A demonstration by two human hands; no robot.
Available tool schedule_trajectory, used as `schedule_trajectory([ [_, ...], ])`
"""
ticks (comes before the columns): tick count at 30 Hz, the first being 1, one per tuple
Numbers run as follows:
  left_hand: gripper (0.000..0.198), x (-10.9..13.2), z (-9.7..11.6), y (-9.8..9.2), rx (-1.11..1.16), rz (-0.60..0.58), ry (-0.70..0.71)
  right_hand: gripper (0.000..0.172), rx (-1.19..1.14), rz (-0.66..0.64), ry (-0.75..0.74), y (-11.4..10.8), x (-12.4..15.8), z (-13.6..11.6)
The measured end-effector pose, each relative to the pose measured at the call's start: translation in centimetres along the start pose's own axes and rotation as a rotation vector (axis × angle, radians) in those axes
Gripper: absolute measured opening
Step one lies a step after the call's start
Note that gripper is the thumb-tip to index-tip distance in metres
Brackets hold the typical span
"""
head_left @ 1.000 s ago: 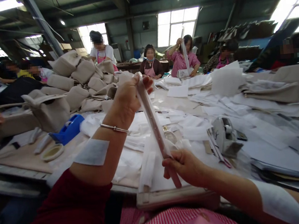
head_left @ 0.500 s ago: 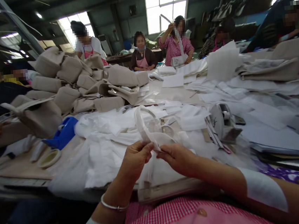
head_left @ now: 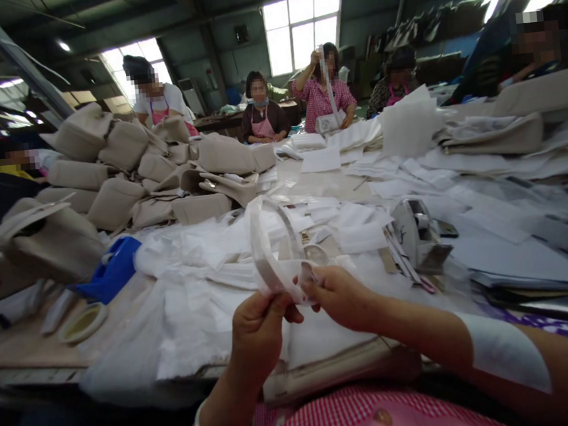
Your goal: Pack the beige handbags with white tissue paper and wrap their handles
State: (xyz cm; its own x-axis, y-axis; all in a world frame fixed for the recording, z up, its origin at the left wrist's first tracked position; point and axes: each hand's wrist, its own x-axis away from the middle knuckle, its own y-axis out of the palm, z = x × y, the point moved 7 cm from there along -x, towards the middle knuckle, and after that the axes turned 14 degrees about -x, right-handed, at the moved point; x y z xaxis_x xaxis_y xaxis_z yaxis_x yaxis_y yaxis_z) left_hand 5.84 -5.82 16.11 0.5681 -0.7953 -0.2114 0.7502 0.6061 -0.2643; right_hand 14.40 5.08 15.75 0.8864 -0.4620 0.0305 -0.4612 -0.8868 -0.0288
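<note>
A looped bag strap (head_left: 267, 258), covered in thin white wrapping, stands up above my two hands. My left hand (head_left: 262, 322) pinches the lower part of the loop between thumb and fingers. Close beside it, my right hand (head_left: 339, 295) is closed on the strap's end, where a small bit of wrapping sticks up. Beneath the hands, against the table edge, lies a beige bag (head_left: 339, 368) with a white sheet (head_left: 321, 337) over it; my forearms hide part of it.
Beige bags (head_left: 122, 148) are heaped at the back left. A blue tape dispenser (head_left: 111, 270) and a tape roll (head_left: 83, 323) lie on the left. A grey tape dispenser (head_left: 416, 234) stands on the right. White wrapping sheets (head_left: 193, 268) cover the middle. Co-workers (head_left: 325, 92) are across the table.
The pinch point on the strap has shifted slightly down and my left hand has turned, its fingers curling under the strap. My right hand has rolled upward. The view has tilted slightly.
</note>
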Motion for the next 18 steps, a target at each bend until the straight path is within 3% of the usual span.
schedule_trajectory([
  [3,0.015,-0.4,-0.2,0.3,-0.027,-0.041,-0.044,0.016,0.483,-0.076,-0.113,0.2,0.4,-1.2],
  [5,0.017,-0.6,-0.4,0.7,0.002,-0.073,-0.1,0.013,0.642,-0.083,-0.122,0.1,0.7,-1.3],
  [9,0.033,-0.7,-1.4,1.7,0.105,-0.14,-0.273,0.017,0.789,-0.091,-0.143,0.1,1.0,-0.7],
  [15,0.036,-0.4,-3.9,3.0,0.227,-0.324,-0.512,0.016,0.984,-0.021,-0.247,0.5,1.2,-0.6],
  [18,0.033,0.0,-4.9,3.5,0.283,-0.414,-0.572,0.016,1.015,-0.052,-0.246,1.2,1.2,-0.4],
])
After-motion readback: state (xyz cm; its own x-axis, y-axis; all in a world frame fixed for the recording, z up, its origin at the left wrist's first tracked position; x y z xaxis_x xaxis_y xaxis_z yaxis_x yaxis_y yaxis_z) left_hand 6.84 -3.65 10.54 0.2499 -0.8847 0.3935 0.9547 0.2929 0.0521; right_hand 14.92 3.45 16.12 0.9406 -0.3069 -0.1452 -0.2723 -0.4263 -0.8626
